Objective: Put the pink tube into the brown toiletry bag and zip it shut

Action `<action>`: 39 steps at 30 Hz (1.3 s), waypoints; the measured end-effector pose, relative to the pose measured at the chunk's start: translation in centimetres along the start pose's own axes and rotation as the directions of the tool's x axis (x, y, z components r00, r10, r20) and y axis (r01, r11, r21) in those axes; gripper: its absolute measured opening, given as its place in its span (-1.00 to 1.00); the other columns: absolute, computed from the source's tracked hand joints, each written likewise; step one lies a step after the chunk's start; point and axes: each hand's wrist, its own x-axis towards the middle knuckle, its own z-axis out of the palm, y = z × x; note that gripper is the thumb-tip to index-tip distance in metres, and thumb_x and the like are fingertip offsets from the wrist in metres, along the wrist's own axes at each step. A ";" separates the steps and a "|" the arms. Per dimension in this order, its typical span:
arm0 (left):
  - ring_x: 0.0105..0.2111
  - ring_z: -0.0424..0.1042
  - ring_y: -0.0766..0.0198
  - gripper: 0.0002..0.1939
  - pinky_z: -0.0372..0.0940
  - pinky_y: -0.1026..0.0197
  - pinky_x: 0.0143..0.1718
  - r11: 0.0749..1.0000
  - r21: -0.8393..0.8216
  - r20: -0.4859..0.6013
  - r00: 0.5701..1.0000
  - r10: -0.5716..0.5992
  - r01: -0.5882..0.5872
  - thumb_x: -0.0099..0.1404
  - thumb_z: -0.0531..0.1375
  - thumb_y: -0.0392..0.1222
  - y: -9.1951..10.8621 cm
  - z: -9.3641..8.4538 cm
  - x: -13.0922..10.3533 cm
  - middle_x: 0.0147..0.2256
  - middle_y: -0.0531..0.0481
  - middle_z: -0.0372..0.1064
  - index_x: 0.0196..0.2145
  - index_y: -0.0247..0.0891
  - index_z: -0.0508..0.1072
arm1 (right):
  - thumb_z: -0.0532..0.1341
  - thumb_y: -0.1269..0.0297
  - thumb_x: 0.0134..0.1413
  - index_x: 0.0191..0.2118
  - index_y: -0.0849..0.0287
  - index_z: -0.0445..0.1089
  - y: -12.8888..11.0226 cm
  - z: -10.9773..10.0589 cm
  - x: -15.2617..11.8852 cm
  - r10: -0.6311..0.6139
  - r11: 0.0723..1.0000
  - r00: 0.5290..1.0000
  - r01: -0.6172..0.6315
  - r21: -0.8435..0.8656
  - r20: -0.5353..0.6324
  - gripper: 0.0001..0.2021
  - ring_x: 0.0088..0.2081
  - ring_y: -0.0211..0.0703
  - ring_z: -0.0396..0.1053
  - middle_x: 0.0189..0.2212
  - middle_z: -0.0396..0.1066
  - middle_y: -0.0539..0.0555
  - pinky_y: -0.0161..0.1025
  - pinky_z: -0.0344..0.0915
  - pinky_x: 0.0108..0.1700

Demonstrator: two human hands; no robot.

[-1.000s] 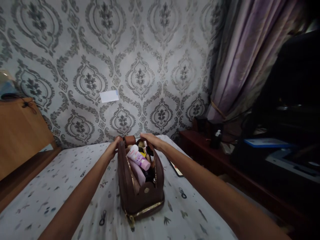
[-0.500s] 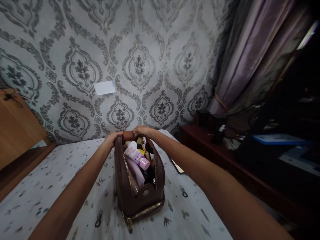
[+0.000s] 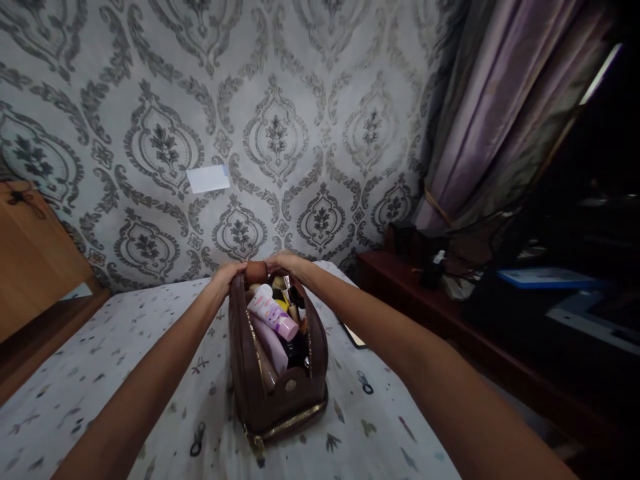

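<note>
A brown cosmetic bag (image 3: 280,407) stands unzipped on the patterned white sheet, its top gaping wide. Inside lie a white, pink and purple squeeze tube (image 3: 273,312), a pale pink item (image 3: 270,343) and several other cosmetics, partly covered by one another. At the far end, my left hand (image 3: 231,275) is closed on the bag's left rim beside the tan handle (image 3: 257,272). Opposite it, my right hand (image 3: 284,261) is closed at the far right rim, next to the handle. The fingertips of both hands are mostly hidden.
A phone-like flat object (image 3: 355,337) lies on the sheet, partly behind my right forearm. To the left is a wooden cabinet (image 3: 40,260). A dark red ledge (image 3: 380,267) with small dark items runs along the right, below a purple curtain (image 3: 475,127). Patterned wallpaper rises behind.
Both hands stay on the far end of the bag, and its contents lie the same. The camera view has shifted very slightly.
</note>
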 end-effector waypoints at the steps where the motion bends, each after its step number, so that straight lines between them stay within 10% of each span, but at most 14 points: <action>1: -0.72 0.32 0.30 -0.89 0.26 0.29 -0.63 1.000 0.008 -0.008 1.000 0.002 -0.002 0.04 0.35 -0.31 0.1 0.1 -0.1 -0.68 0.05 0.40 -0.46 -0.31 0.47 | 0.24 0.14 0.30 0.13 0.19 0.35 -0.1 0.0 0.2 0.048 0.999 0.999 -0.048 -0.015 0.004 -0.62 0.01 -0.02 0.44 0.09 0.39 0.17 0.03 0.45 0.01; 8: -0.62 0.44 0.31 -0.71 0.33 0.32 -0.54 0.996 -0.010 0.031 0.996 0.085 -0.085 -0.03 0.31 -0.40 1.2 0.7 -1.7 -0.53 0.07 0.50 -0.28 -0.28 0.50 | 0.24 0.14 0.30 0.14 0.19 0.35 -0.5 -0.2 1.0 0.191 0.981 0.980 -0.189 -0.046 0.047 -0.62 0.01 -0.02 0.44 0.09 0.39 0.17 0.04 0.45 0.01; 17: -0.67 0.41 0.26 -0.89 0.33 0.27 -0.60 0.999 -0.015 -0.012 0.999 0.037 -0.037 0.10 0.34 -0.27 1.4 1.1 -1.8 -0.63 -0.04 0.46 -0.44 -0.36 0.50 | 0.28 0.24 0.25 -0.07 0.25 0.43 -0.2 -0.1 0.0 0.087 0.994 0.991 -0.093 0.062 0.103 -0.78 -0.20 -0.17 0.48 -0.15 0.49 0.10 -0.15 0.46 -0.14; 22: -0.61 0.48 0.28 -0.66 0.35 0.30 -0.53 0.996 -0.036 -0.016 0.997 0.077 -0.077 0.04 0.39 -0.36 1.8 1.6 -2.6 -0.53 0.00 0.53 -0.18 -0.34 0.53 | 0.43 0.45 -0.10 -0.30 0.17 0.42 -0.7 -0.2 -0.6 0.035 0.991 0.998 -0.043 0.129 0.061 -0.77 -0.41 -0.24 0.44 -0.46 0.49 -0.03 -0.30 0.39 -0.26; 39: -0.44 0.53 0.27 -0.40 0.38 0.28 -0.36 0.973 -0.060 0.026 0.974 0.223 -0.222 -0.03 0.41 -0.34 3.1 2.3 -5.7 -0.34 -0.01 0.60 0.03 -0.29 0.48 | 0.46 0.37 -0.25 -0.21 0.06 0.39 -3.1 0.2 -3.6 -0.087 0.979 0.996 0.080 0.186 0.030 -0.60 -0.39 -0.27 0.39 -0.46 0.46 -0.13 -0.26 0.30 -0.17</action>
